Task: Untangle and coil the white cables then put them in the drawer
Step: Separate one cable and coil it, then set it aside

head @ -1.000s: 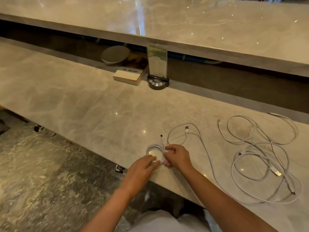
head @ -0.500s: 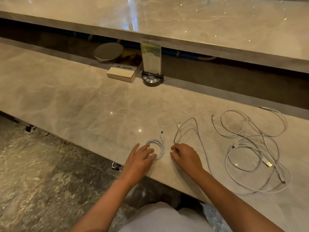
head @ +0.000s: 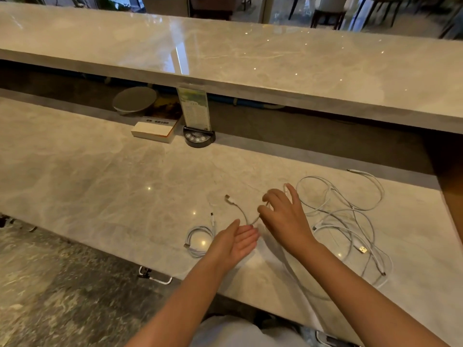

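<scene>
Both hands have left the finished coil [head: 200, 240] lying at the counter [head: 100, 186] edge, so one cable is done: left hand [head: 236, 242] open, palm up, empty; right hand [head: 283, 216] pinching the second cable [head: 239, 209], remaining tangle [head: 350, 216] just beyond it.

We cannot tell whether the right hand [head: 283, 219] pinches the loose white cable [head: 241, 211], whose run under it is hidden and blurred. We cannot read the small print on the book [head: 153, 128].
</scene>
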{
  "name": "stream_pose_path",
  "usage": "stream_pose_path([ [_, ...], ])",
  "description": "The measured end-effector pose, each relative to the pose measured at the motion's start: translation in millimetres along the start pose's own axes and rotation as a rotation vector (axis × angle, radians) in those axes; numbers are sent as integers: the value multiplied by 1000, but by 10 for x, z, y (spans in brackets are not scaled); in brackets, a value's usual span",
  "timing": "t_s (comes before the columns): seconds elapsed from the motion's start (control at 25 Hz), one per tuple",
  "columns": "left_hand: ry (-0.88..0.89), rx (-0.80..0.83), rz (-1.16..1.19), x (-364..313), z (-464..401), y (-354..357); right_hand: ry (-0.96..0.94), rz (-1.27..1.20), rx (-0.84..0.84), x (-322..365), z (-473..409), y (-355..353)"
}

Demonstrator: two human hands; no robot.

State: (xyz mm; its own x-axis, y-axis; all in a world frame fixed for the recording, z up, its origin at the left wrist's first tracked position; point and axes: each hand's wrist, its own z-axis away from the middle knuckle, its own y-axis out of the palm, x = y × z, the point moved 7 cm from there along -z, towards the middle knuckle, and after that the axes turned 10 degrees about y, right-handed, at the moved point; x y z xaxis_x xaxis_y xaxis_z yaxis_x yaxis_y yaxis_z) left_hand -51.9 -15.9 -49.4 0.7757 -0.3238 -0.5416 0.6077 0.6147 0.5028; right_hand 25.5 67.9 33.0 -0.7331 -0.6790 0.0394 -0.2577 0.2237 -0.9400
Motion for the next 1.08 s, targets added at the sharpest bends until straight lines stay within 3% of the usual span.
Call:
stream_pose_path([
  [0.2,113,4,-34,-157,-140,400,27,-45,35,-305,356,-67],
  [0.36,220,125,-126,-261,-112,872,80,-197,57,-490,490,-179],
  [0.56,395,285,-467,-412,52,1296,370,-291,-169,-1016,421,-671],
  [0.64,455,377,-645,-415,147,1492,466,-319,-89,-1230,325,-723],
  [0.72,499,441,-762,-393,216,1657,558,-500,3,-1385,274,-769],
  [0.8,501,462,-681,-404,246,1773,622,-663,16,-1486,273,-846],
  [0.92,396,499,-273,-466,252,1869,641,-715,-26,-1538,214,-993],
  [1.08,405,585,-313,-417,318,1941,691,-782,-133,-1673,40,-1270],
])
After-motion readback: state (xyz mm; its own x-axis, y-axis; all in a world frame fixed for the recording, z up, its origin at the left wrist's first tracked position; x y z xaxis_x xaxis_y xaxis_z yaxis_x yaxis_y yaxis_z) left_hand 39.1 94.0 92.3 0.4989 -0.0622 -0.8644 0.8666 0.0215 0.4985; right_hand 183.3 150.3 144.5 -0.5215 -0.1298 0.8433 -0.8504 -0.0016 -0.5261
